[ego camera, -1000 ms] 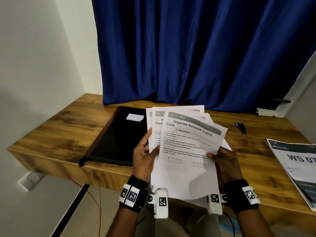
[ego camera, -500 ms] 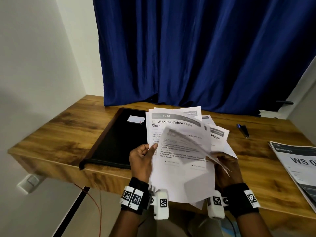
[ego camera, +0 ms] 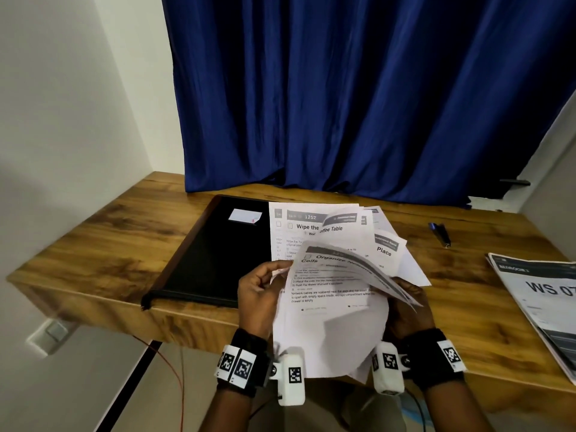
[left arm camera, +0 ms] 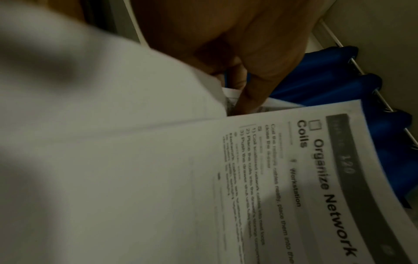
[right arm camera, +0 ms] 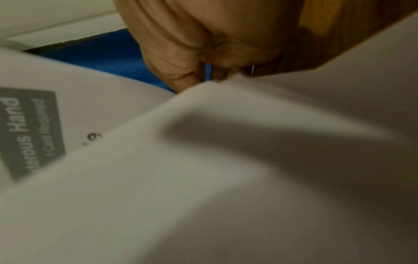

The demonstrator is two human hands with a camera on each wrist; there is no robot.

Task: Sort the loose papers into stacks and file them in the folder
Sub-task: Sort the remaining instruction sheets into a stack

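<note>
Desk (ego camera: 103, 244): it is lying under and beyond both your hands, giving you a hard flat top for squaring the sheets.
Folder (ego camera: 215, 260): it is lying closed and black just beyond your left fingers, with a small white card (ego camera: 244, 216) on its cover. It looks stiff, so you can probably open it by one edge.
Papers (ego camera: 327, 241): you are holding the fanned bunch above the near edge of the desk, between your two hands. They are light, limp and slippery against each other, and likely to slide apart unless you pinch them near the side edges.
Top sheet (ego camera: 330, 307): it is bowing and curling over toward your right fingers. It is thin and creases easily, so take it at a margin, not by a corner.
Left hand (ego camera: 260, 291): your thumb and fingers are pinching the left edge of the bunch.
Right hand (ego camera: 408, 307): it is mostly hidden behind the sheets. The right wrist view is showing its fingers curled against the paper edge, gripping it.
Side pile (ego camera: 542, 307): more printed sheets are lying well off past your right hand.
</note>
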